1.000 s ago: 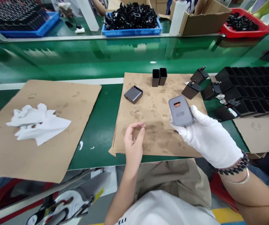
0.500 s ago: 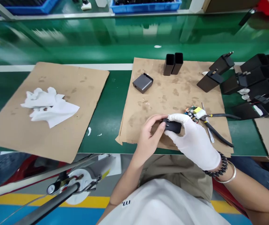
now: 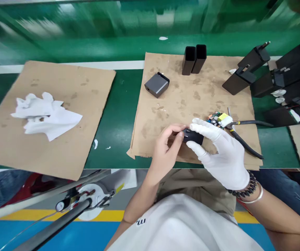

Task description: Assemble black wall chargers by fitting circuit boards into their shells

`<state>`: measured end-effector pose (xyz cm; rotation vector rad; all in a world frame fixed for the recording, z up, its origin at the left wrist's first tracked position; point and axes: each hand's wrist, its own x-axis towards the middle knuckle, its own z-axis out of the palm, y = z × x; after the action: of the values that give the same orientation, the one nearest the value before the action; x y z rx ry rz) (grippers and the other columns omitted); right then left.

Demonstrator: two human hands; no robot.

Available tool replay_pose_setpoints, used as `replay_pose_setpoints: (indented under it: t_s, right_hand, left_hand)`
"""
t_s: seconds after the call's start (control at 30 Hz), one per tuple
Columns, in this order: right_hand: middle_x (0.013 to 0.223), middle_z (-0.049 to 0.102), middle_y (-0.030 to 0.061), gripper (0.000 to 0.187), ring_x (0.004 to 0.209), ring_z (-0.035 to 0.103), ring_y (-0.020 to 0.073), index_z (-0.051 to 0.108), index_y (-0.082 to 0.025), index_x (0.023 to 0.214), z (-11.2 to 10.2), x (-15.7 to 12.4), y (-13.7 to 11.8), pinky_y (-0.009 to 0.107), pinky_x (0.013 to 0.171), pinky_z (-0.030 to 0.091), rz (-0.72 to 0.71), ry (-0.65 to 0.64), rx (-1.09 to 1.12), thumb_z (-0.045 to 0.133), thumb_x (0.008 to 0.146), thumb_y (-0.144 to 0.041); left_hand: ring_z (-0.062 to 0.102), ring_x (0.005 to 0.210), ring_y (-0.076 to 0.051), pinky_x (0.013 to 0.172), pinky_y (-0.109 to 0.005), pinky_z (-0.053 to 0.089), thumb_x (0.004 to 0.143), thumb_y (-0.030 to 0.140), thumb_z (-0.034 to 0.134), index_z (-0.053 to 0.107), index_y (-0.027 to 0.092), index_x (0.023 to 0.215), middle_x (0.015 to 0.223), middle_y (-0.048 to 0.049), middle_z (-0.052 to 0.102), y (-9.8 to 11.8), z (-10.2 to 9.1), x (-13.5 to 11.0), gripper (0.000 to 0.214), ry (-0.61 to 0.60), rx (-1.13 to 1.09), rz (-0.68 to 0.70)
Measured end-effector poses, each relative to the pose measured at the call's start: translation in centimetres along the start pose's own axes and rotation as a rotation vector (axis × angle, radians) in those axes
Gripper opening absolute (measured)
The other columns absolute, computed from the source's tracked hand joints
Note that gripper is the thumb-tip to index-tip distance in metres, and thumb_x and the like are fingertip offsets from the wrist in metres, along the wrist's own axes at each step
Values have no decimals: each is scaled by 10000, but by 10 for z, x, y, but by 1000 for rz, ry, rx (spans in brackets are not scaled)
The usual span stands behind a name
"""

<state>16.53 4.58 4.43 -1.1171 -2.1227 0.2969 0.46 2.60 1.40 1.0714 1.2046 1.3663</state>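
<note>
My bare left hand [image 3: 167, 150] pinches the left end of a small black plug cap [image 3: 195, 137] between thumb and fingers. Two small shiny marks, perhaps pins, show on the cap. Around its right part, my white-gloved right hand [image 3: 219, 153] has thumb and fingers spread; whether a fingertip still touches the cap is hard to tell. Just beyond the glove lie a small circuit board [image 3: 219, 119] with a yellow part and a pair of pliers [image 3: 240, 136] with dark handles. A thin metal tool [image 3: 229, 111] lies partly under the pliers.
Cardboard [image 3: 165, 115] covers the bench before me. On it are a grey charger housing [image 3: 157, 84] and two upright black sleeves [image 3: 194, 60]. Black chargers [image 3: 239, 80] with plug pins crowd the right. White gloves [image 3: 45, 116] lie on the left cardboard [image 3: 87, 90].
My right fingers have spread apart from their grip around the plug cap. The left hand keeps its pinch. The view has tilted down slightly.
</note>
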Motion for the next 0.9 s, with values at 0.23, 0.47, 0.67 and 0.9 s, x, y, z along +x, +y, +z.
replay_pose_setpoints:
  t_s: [0.23,0.47,0.67,0.9]
  right_hand:
    - [1161,804,34,132,1063,785,210,709,-225,1083,17,7,-7,323,941,649,136,1,137,691,954,-206]
    - [1119,808,16,176,1017,792,202,697,-233,1119,15,7,6,303,887,648,161,-127,275,708,943,-223]
    - [1356,728,50,169,1163,753,221,726,-270,1081,23,2,10,293,893,649,1,-14,180,709,938,-181]
    - [1238,776,87,119,1095,777,223,700,-240,1015,21,1,1,289,825,660,17,49,138,733,924,-170]
  left_hand:
    - [733,1033,-167,929,-264,572,998,291,633,733,223,972,1055,-30,785,0,-5,-1,124,20,-81,-55]
    - [736,1082,-147,985,-258,569,997,288,657,723,230,1075,1102,-35,770,-2,-12,-12,118,201,-15,43]
    - [714,1091,-137,991,-268,566,985,281,685,658,248,1216,1115,-37,741,-8,-17,-15,234,252,-2,121]
    - [709,1105,-152,1013,-302,560,993,314,678,623,258,1253,1119,-39,730,-11,-19,-14,272,226,29,133]
